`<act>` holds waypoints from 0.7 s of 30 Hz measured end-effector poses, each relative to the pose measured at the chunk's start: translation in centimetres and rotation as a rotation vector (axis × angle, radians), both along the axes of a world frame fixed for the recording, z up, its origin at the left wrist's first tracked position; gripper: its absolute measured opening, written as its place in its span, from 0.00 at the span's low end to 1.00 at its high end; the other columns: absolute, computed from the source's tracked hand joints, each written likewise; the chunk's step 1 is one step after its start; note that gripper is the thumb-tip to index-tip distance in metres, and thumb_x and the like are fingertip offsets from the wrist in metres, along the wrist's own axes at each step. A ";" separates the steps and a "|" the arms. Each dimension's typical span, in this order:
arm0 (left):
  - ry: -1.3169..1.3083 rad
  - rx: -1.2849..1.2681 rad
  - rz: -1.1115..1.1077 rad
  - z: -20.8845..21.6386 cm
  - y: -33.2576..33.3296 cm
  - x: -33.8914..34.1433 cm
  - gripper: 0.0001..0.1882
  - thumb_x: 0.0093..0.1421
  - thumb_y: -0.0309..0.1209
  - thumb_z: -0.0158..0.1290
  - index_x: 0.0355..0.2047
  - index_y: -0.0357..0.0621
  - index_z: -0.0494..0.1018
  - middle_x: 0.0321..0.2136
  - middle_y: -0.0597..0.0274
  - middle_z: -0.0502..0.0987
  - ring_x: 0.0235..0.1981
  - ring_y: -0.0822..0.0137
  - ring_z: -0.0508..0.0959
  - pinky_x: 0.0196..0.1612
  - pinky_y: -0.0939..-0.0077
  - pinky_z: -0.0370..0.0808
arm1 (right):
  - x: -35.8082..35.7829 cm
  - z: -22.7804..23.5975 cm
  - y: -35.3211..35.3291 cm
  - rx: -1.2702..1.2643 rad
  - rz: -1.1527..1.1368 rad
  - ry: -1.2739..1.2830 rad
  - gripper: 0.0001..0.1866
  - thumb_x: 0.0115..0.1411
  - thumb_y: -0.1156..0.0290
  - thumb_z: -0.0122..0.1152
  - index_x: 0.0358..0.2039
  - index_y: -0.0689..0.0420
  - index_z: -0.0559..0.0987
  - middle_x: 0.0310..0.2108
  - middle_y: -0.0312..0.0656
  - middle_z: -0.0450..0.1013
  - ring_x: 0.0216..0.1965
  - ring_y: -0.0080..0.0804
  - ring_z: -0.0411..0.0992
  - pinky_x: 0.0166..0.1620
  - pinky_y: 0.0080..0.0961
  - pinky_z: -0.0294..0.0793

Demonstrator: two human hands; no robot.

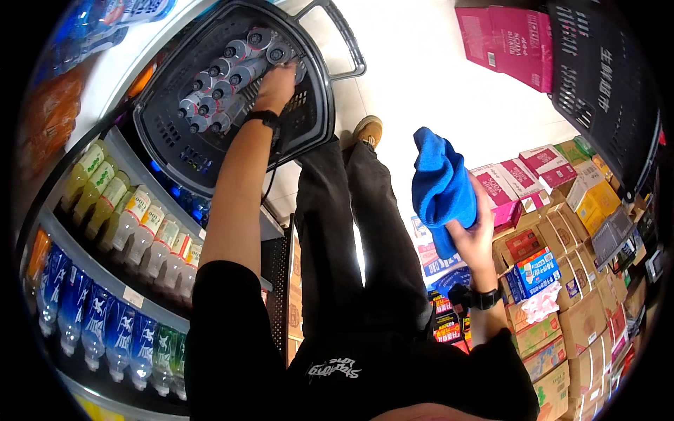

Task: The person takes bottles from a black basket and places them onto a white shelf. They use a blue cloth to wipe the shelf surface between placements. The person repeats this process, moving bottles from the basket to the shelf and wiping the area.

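Note:
Inside a dark grey plastic shopping basket (242, 165), my left hand (276, 87) reaches among several clear bottles (223, 85) with dark caps and red bands. Its fingers curl around a bottle (300, 71) by the basket's right side; the hand covers most of it. The other bottles are packed together, caps toward me. On the right, my right hand (474, 235) grips a crumpled blue cloth (444, 186), holding it up in the air between my legs and the stacked boxes. A dark watch band is on each wrist.
Shelves at left hold drink bottles (151, 235) and blue-labelled bottles (98, 323). Cardboard boxes (583, 316) and pink cartons (502, 186) are stacked at right. A black perforated crate (604, 91) stands at the upper right. The basket's handle (351, 45) sticks out over the pale floor.

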State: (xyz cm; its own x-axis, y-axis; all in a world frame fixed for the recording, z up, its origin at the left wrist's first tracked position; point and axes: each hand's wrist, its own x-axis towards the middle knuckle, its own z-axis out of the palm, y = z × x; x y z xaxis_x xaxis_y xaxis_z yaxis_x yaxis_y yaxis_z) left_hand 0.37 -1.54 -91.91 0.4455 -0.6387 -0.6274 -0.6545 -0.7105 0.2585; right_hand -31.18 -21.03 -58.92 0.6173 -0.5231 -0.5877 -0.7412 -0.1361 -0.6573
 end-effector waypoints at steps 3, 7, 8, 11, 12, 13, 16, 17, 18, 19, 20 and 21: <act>0.024 -0.042 0.018 6.3 2.2 0.9 0.18 0.58 0.30 0.54 0.47 0.36 0.66 0.44 0.41 0.74 0.44 0.43 0.77 0.45 0.53 0.75 | 0.0 3.0 -0.5 -0.082 0.082 -0.050 0.39 0.49 0.72 0.69 0.61 0.60 0.64 0.54 0.56 0.70 0.55 0.48 0.71 0.57 0.40 0.70; -0.030 -0.240 -0.073 21.2 5.8 1.2 0.19 0.58 0.34 0.54 0.45 0.37 0.65 0.46 0.43 0.71 0.47 0.44 0.73 0.47 0.53 0.72 | -0.3 9.6 -0.4 -0.058 0.022 -0.201 0.38 0.50 0.70 0.70 0.61 0.60 0.65 0.54 0.55 0.70 0.55 0.47 0.71 0.57 0.40 0.69; -0.044 -0.335 -0.104 27.6 6.2 1.0 0.18 0.58 0.34 0.54 0.45 0.37 0.65 0.45 0.46 0.71 0.48 0.46 0.72 0.46 0.56 0.73 | 0.1 11.8 -0.5 -0.051 0.034 -0.250 0.38 0.50 0.69 0.70 0.61 0.60 0.65 0.55 0.54 0.70 0.56 0.47 0.70 0.57 0.39 0.69; -0.181 -0.440 -0.064 46.6 7.2 -0.3 0.15 0.58 0.33 0.54 0.42 0.38 0.68 0.38 0.49 0.72 0.44 0.48 0.72 0.44 0.59 0.73 | 2.4 18.5 -1.1 0.024 0.090 -0.425 0.38 0.50 0.69 0.70 0.61 0.59 0.65 0.57 0.53 0.69 0.57 0.45 0.69 0.59 0.38 0.67; -0.228 -0.458 -0.037 52.6 7.3 -0.7 0.14 0.57 0.32 0.55 0.41 0.38 0.69 0.36 0.50 0.71 0.43 0.49 0.72 0.43 0.59 0.72 | 3.5 20.6 -1.4 0.018 0.107 -0.490 0.38 0.50 0.69 0.70 0.61 0.59 0.65 0.57 0.53 0.69 0.58 0.44 0.69 0.59 0.39 0.67; -0.312 -0.586 0.002 57.8 7.7 -1.0 0.13 0.57 0.31 0.55 0.40 0.37 0.70 0.35 0.51 0.72 0.41 0.48 0.71 0.41 0.59 0.71 | 4.3 22.7 -1.3 0.019 0.123 -0.548 0.39 0.49 0.69 0.70 0.61 0.58 0.65 0.57 0.52 0.69 0.58 0.44 0.68 0.59 0.39 0.67; -0.448 -0.732 0.282 69.3 9.3 -0.9 0.11 0.60 0.30 0.54 0.40 0.38 0.71 0.32 0.52 0.74 0.33 0.56 0.75 0.36 0.68 0.72 | 8.5 27.5 -1.1 0.032 0.175 -0.777 0.39 0.49 0.68 0.71 0.62 0.59 0.65 0.56 0.50 0.68 0.58 0.40 0.67 0.60 0.36 0.65; -0.424 -0.816 0.365 72.7 9.9 -0.8 0.10 0.62 0.31 0.53 0.40 0.38 0.71 0.30 0.55 0.74 0.30 0.63 0.74 0.35 0.72 0.71 | 10.0 29.4 -0.9 0.076 0.191 -0.847 0.39 0.50 0.68 0.71 0.62 0.60 0.65 0.56 0.50 0.68 0.58 0.39 0.67 0.60 0.36 0.65; -0.395 -0.916 0.435 75.4 10.0 -0.2 0.10 0.63 0.32 0.53 0.40 0.38 0.72 0.28 0.58 0.75 0.28 0.69 0.73 0.33 0.76 0.70 | 11.4 31.4 -0.5 0.106 0.204 -0.917 0.39 0.50 0.68 0.71 0.62 0.60 0.65 0.56 0.49 0.68 0.58 0.38 0.66 0.60 0.35 0.65; -0.405 -0.992 0.469 78.4 10.3 -0.8 0.10 0.64 0.33 0.52 0.38 0.38 0.72 0.27 0.63 0.74 0.27 0.76 0.69 0.31 0.80 0.68 | 12.3 33.7 0.6 0.211 0.198 -1.000 0.39 0.51 0.69 0.71 0.62 0.61 0.64 0.57 0.48 0.67 0.57 0.36 0.66 0.60 0.34 0.65; -0.457 -1.032 0.463 80.7 10.7 -0.8 0.10 0.64 0.33 0.51 0.38 0.38 0.72 0.26 0.64 0.73 0.27 0.77 0.69 0.30 0.80 0.68 | 13.3 35.2 1.2 0.173 0.236 -1.053 0.40 0.51 0.69 0.71 0.62 0.61 0.63 0.57 0.47 0.66 0.58 0.35 0.66 0.60 0.34 0.65; -0.487 -1.070 0.448 82.8 10.5 -0.8 0.10 0.64 0.33 0.52 0.38 0.38 0.72 0.25 0.65 0.73 0.26 0.77 0.69 0.30 0.80 0.67 | 14.3 36.7 1.8 0.214 0.262 -1.116 0.40 0.51 0.69 0.72 0.63 0.61 0.62 0.57 0.47 0.66 0.58 0.35 0.66 0.60 0.34 0.65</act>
State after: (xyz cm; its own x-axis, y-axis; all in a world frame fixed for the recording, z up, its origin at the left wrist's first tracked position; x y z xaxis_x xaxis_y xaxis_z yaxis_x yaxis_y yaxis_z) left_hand -0.41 8.98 -9.16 0.7934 -0.4585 0.4003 -0.6000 -0.4787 0.6410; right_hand -16.91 -19.26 -22.23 0.9215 -0.2588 0.2895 0.2980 -0.0069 -0.9546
